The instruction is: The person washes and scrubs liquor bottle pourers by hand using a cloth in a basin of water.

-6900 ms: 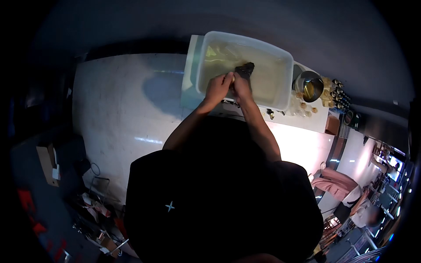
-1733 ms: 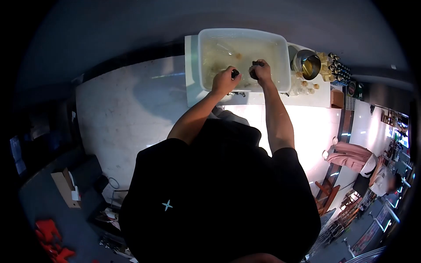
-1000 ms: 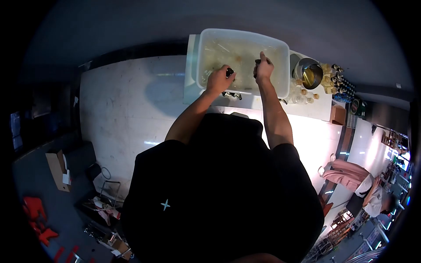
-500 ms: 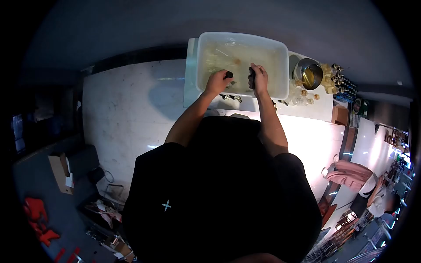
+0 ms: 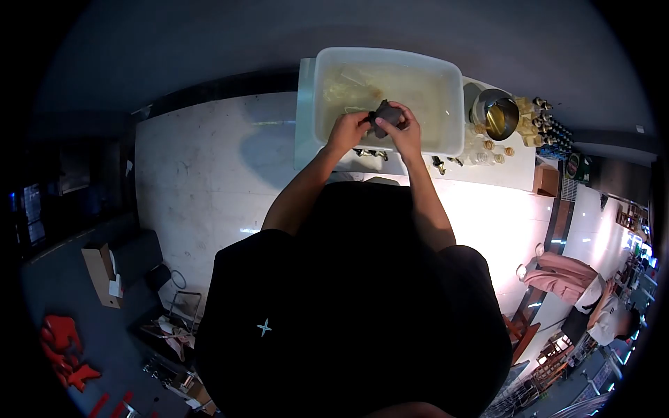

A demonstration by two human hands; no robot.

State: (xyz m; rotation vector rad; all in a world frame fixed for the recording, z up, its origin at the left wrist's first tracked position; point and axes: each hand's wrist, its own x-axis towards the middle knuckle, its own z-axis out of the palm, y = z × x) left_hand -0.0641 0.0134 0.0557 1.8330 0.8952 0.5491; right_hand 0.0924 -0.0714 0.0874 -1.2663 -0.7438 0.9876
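A large translucent tub (image 5: 457, 104) of cloudy yellowish water sits on the white table. Over its near part, my right hand (image 5: 406, 132) is closed round a dark, soft-looking cloth (image 5: 387, 117), thumb on top. My left hand (image 5: 348, 131) is closed at the left side of that cloth, its fingertips on a small dark thing that merges with the cloth; I cannot make out what it is. Small metal-and-black pieces (image 5: 380, 155) lie on the table at the tub's near edge.
Right of the tub stand a metal bowl (image 5: 503, 115) with yellow liquid, small jars (image 5: 488, 155) and many dark-topped bottles (image 5: 540, 125). A brown box (image 5: 546, 180) is at the table's right end. A person in pink trousers (image 5: 561, 277) is at the far right.
The dark cloth in my right hand has moved left and now spreads open toward my left hand. My hands, apart half a second ago, have come together over the tub.
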